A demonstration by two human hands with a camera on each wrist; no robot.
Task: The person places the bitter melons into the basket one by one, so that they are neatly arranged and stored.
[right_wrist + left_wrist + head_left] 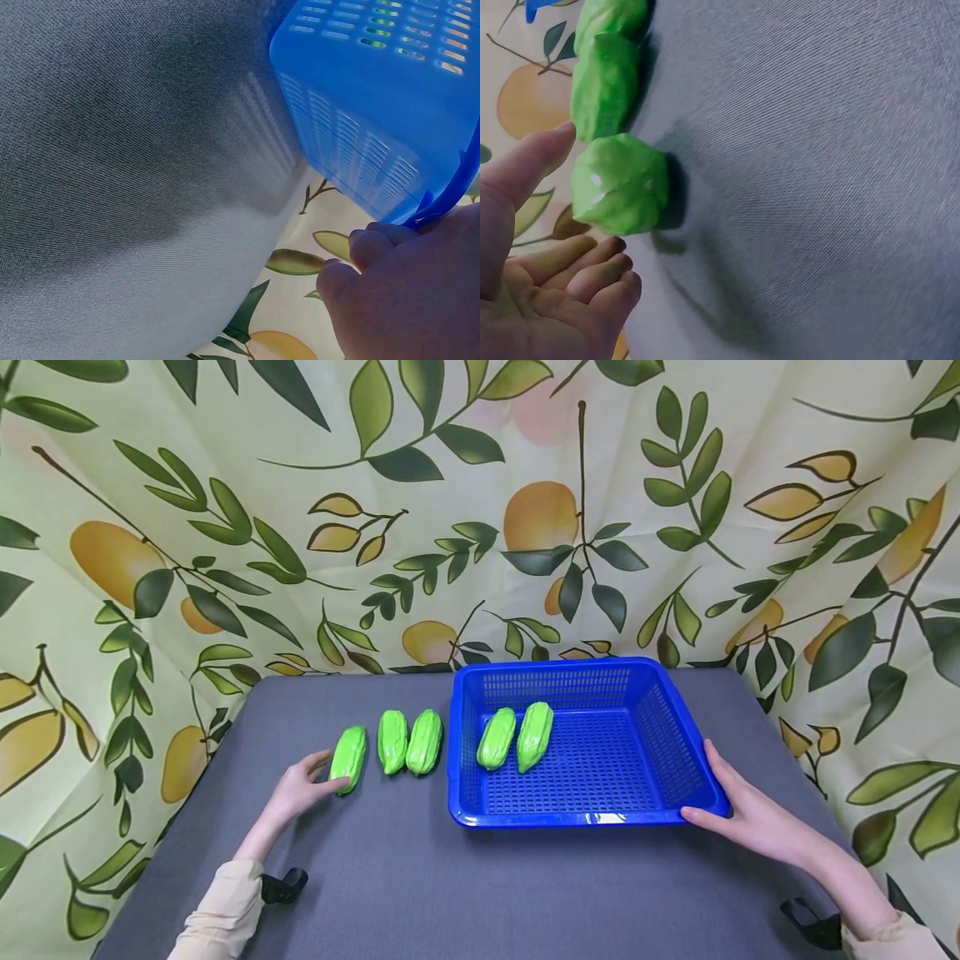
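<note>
My left hand (300,787) is beside the leftmost green ridged gourd (348,760), thumb and fingers spread around its near end. In the left wrist view, the gourd (621,184) shows end-on, just past the parted thumb and fingers. Two similar gourds, one (392,742) and another (424,742), lie side by side to its right. A blue plastic basket (577,818) contains two more, a shorter gourd (497,739) and a longer gourd (535,737). My right hand (750,810) holds the basket's front right corner, fingers curled at the rim in the right wrist view.
Grey cloth covers the table (480,902). Behind it and along both sides hangs a curtain (450,468) printed with leaves and fruit. Black straps, one (285,886) by the left wrist and one (813,924) by the right, stick out from the sleeves.
</note>
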